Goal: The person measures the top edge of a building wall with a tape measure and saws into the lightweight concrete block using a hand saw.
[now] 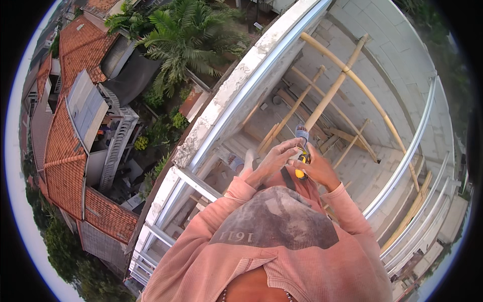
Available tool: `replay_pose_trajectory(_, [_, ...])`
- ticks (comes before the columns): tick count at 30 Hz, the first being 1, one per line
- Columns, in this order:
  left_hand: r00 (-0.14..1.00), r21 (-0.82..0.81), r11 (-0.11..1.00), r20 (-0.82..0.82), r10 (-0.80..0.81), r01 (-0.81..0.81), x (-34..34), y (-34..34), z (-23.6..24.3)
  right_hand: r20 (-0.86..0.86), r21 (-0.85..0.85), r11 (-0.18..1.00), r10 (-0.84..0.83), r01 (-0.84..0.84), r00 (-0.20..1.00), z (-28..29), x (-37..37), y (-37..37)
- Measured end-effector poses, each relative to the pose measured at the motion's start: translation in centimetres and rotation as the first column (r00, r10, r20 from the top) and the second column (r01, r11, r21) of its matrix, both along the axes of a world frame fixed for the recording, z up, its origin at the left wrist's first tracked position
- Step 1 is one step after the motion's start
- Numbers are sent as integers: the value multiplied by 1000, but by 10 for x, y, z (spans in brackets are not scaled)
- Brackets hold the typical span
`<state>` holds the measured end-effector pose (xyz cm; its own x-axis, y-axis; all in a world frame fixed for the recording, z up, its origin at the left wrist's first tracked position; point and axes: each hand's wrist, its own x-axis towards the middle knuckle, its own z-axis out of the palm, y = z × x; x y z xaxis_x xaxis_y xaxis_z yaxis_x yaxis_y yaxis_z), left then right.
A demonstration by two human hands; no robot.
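My right hand (pixel 322 168) is closed round a yellow-and-black hand tool (pixel 301 166), held in front of my body; its exact kind is hard to make out. My left hand (pixel 274 161) is beside it, fingers bent together and thumb close to the tool's upper end. Something small may be between those fingers, but I cannot make it out. Just beyond the hands is a bluish-grey thing (pixel 302 132), partly hidden by the fingers. Both my forearms are in dusty pink sleeves.
I am high over an unroofed block-walled room (pixel 382 55). Bamboo poles (pixel 334 95) cross below. A silvery metal beam (pixel 221 121) runs along the rough wall top (pixel 201 128) on the left, another metal beam (pixel 402 173) on the right. Beyond the wall are palms (pixel 181 40) and tiled roofs (pixel 60 146).
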<state>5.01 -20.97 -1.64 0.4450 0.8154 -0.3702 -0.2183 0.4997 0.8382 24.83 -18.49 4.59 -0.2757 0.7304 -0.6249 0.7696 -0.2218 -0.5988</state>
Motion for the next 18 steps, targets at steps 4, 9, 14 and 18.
replay_pose_trajectory(4, [924, -400, 912, 376, 75, 89, 10, -9, 8, -36, -38, 998, -47, 46, 998, -12, -10, -4])
replay_pose_trajectory(9, [856, -614, 782, 457, 242, 107, 10, 3, 31, -20, 211, 977, 40, -35, 999, -12, -15, -2])
replay_pose_trajectory(14, [914, -655, 754, 332, 233, 46, 15, 0, -7, -41, 325, 945, 31, -16, 999, -10, 4, 5])
replay_pose_trajectory(18, [922, -641, 755, 197, 334, -137, -17, 16, -48, 72, 257, 954, -179, 155, 981, -6, 54, 20])
